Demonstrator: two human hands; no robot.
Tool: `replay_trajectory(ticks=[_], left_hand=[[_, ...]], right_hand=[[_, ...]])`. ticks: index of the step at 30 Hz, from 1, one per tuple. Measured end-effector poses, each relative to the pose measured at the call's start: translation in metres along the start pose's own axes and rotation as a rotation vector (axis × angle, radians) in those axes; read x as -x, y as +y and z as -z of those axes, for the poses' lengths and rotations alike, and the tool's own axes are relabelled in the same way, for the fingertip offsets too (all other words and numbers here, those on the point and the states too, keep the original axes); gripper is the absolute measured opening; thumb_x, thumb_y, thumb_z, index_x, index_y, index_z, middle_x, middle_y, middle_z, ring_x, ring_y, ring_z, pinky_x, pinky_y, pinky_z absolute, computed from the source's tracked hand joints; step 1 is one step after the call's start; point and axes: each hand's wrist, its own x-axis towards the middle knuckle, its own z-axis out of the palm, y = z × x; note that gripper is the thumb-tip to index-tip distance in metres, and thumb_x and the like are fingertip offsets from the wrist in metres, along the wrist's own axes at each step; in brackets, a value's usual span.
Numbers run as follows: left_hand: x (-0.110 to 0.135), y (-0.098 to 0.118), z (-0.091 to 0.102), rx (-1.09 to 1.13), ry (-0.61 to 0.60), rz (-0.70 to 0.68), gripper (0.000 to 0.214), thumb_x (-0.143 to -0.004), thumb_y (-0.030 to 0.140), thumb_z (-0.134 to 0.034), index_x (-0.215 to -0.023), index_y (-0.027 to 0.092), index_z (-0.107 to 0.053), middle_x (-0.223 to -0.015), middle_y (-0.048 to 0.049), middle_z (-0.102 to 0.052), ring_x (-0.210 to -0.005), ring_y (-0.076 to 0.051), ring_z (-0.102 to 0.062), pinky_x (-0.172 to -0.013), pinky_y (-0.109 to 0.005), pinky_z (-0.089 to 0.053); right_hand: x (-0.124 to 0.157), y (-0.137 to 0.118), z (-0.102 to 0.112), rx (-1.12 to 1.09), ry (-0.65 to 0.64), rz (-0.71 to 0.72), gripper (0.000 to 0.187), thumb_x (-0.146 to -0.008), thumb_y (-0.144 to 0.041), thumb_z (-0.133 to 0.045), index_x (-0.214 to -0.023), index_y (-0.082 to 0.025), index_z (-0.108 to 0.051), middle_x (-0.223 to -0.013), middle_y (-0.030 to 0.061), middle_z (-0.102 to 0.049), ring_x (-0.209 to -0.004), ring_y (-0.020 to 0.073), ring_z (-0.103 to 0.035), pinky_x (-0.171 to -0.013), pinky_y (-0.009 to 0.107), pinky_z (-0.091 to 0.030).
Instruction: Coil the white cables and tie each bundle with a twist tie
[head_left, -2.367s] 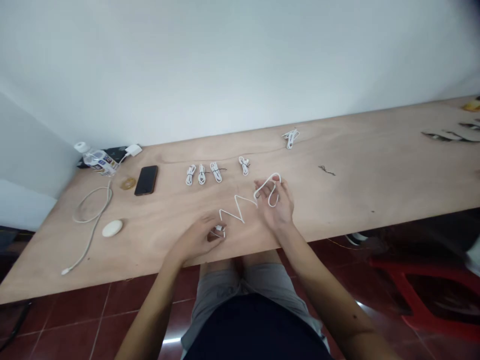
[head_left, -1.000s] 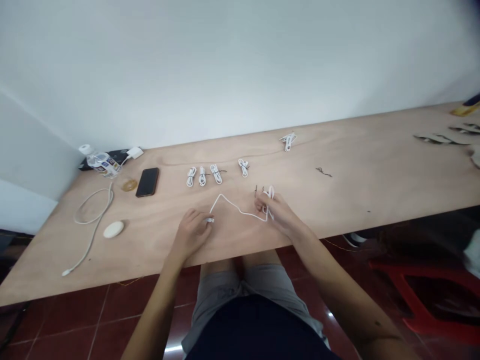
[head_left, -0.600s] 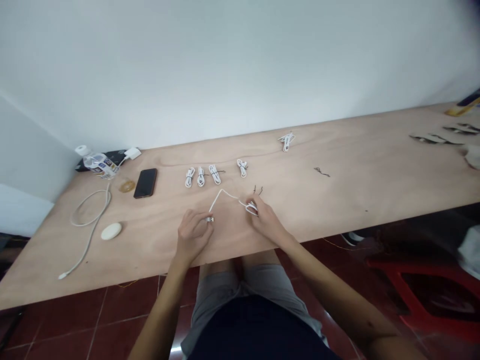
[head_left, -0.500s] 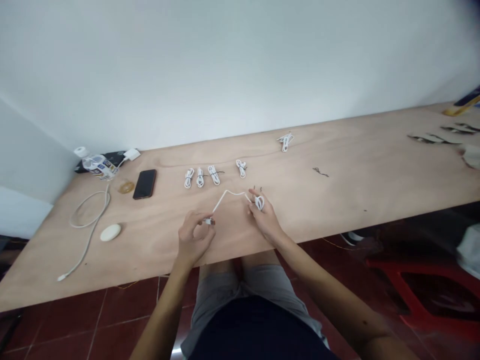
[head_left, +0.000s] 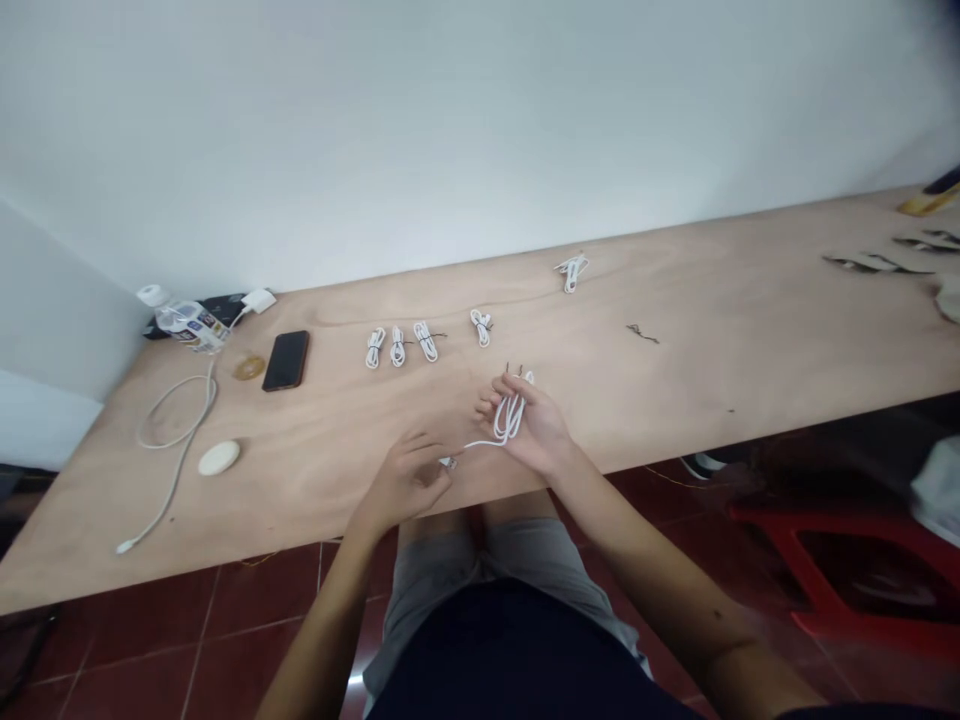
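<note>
I sit at a long plywood table (head_left: 675,400). My right hand (head_left: 532,432) is closed round a folded bunch of a white cable (head_left: 508,415), its loops lying across my palm. My left hand (head_left: 409,478) pinches the free end of that same cable by its plug, close to the table's front edge. A short stretch of cable runs between the two hands. Two small dark twist ties (head_left: 514,370) lie just beyond my right fingers.
Three bundled white cables (head_left: 397,346) lie in a row, another bundle (head_left: 480,326) beside them, one more (head_left: 571,268) further back. At the left: black phone (head_left: 286,360), water bottle (head_left: 184,318), loose white charger cable (head_left: 176,425), oval white object (head_left: 219,457). Cardboard scraps (head_left: 892,260) far right.
The cable lay stretched in zigzags between my hands. My right hand has gathered it into folded loops, and the slack has shortened. My left hand has drawn back toward the table edge.
</note>
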Motion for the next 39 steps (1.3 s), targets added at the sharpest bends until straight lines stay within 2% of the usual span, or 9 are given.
replay_trajectory(ticks=[4,9,12,21,25,29,34,36,39], left_hand=[[-0.001,0.0,-0.001,0.069,0.085,0.125,0.032,-0.095,0.016,-0.065,-0.119,0.028,-0.081,-0.108,-0.0068,-0.08,-0.1,-0.024,-0.073,-0.093,-0.044,-0.058],[-0.014,-0.001,-0.004,0.143,0.435,0.234,0.022,-0.1,0.033,-0.071,-0.119,0.026,-0.082,-0.111,-0.0093,-0.075,-0.099,-0.022,-0.07,-0.083,-0.036,-0.058],[-0.023,0.0,-0.005,0.172,0.606,0.277,0.027,-0.102,0.038,-0.071,-0.122,0.024,-0.081,-0.106,-0.0086,-0.073,-0.093,-0.02,-0.07,-0.083,-0.034,-0.057],[-0.032,-0.003,0.0,0.254,0.903,0.469,0.042,-0.098,0.049,-0.074,-0.124,0.016,-0.079,-0.09,-0.0057,-0.075,-0.083,-0.017,-0.07,-0.081,-0.029,-0.057],[-0.029,-0.007,-0.001,0.286,0.813,0.524,0.041,-0.097,0.048,-0.075,-0.12,0.015,-0.08,-0.081,-0.004,-0.073,-0.076,-0.016,-0.068,-0.076,-0.027,-0.054],[-0.028,-0.001,-0.016,0.389,0.649,0.53,0.038,-0.094,0.049,-0.078,-0.111,0.015,-0.083,-0.075,-0.0038,-0.072,-0.07,-0.016,-0.067,-0.072,-0.028,-0.054],[-0.029,0.009,-0.037,0.358,0.483,0.466,0.032,-0.096,0.046,-0.076,-0.113,0.019,-0.084,-0.076,-0.0029,-0.07,-0.069,-0.016,-0.063,-0.069,-0.03,-0.052],[-0.03,0.011,-0.042,0.254,0.46,0.389,0.029,-0.099,0.043,-0.074,-0.117,0.022,-0.084,-0.088,-0.0049,-0.073,-0.077,-0.018,-0.064,-0.076,-0.032,-0.054],[-0.03,0.011,-0.047,0.089,0.476,0.292,0.027,-0.102,0.039,-0.069,-0.123,0.027,-0.082,-0.1,-0.0072,-0.07,-0.087,-0.02,-0.063,-0.081,-0.036,-0.055]], right_hand=[[0.001,0.003,0.004,0.245,-0.005,-0.019,0.037,-0.094,-0.058,-0.072,-0.086,-0.023,-0.062,-0.062,-0.0092,-0.03,-0.049,0.0097,-0.017,-0.048,0.027,-0.029],[0.004,0.006,0.005,0.935,-0.131,0.113,0.037,-0.084,-0.054,-0.085,-0.095,-0.02,-0.077,-0.067,-0.0032,-0.059,-0.061,0.0144,-0.048,-0.061,0.029,-0.038],[0.009,0.002,0.002,1.208,-0.287,0.181,0.026,-0.094,-0.046,-0.074,-0.085,-0.022,-0.076,-0.076,0.0,-0.071,-0.073,0.0184,-0.059,-0.07,0.031,-0.045],[0.03,-0.01,0.0,1.263,-0.305,0.207,0.039,-0.081,-0.055,-0.087,-0.073,-0.023,-0.067,-0.073,-0.0009,-0.065,-0.071,0.0191,-0.057,-0.07,0.032,-0.046],[0.03,0.003,0.005,1.063,0.063,0.431,0.054,-0.072,-0.057,-0.094,-0.067,-0.023,-0.052,-0.067,-0.0021,-0.05,-0.066,0.0166,-0.047,-0.063,0.031,-0.04],[0.02,0.019,0.0,0.799,0.357,0.692,0.061,-0.068,-0.055,-0.097,-0.065,-0.025,-0.044,-0.087,0.0051,-0.06,-0.082,0.0227,-0.058,-0.073,0.036,-0.049],[0.003,0.037,-0.014,0.423,0.259,0.519,0.039,-0.088,-0.052,-0.081,-0.082,-0.026,-0.052,-0.081,-0.0007,-0.061,-0.061,0.0153,-0.055,-0.062,0.033,-0.049],[-0.002,0.044,-0.015,0.385,0.156,0.38,0.034,-0.091,-0.055,-0.078,-0.098,-0.027,-0.061,-0.073,-0.0043,-0.057,-0.053,0.0126,-0.047,-0.054,0.029,-0.043],[-0.008,0.054,-0.012,0.423,0.093,0.286,0.042,-0.094,-0.064,-0.071,-0.094,-0.023,-0.067,-0.078,-0.0004,-0.065,-0.064,0.0143,-0.055,-0.061,0.029,-0.048]])
